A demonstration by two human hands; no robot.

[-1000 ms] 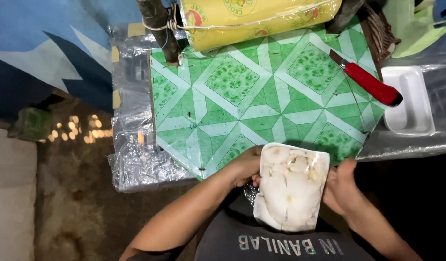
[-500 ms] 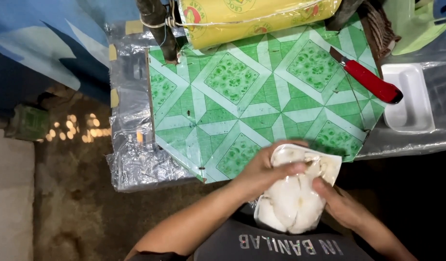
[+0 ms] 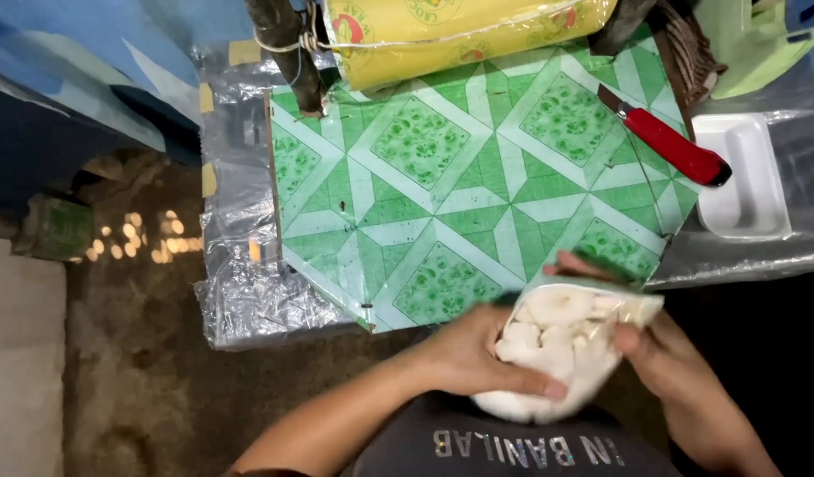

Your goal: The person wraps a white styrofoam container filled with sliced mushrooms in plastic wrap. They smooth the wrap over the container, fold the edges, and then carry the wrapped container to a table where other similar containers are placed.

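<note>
Holding the clear bag of pale pieces [image 3: 557,353] at the green-tiled worktop's [image 3: 460,185] near edge, your left hand [image 3: 478,358] and right hand [image 3: 663,353] both clasp it, probably wanting steady support while closing.

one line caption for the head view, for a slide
Both hands, left and right, grip a pack of white pieces at a green patterned table.

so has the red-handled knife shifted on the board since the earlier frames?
No. The red-handled knife lies at the same spot on the green patterned board, its handle end beside the white tray, as before.
</note>
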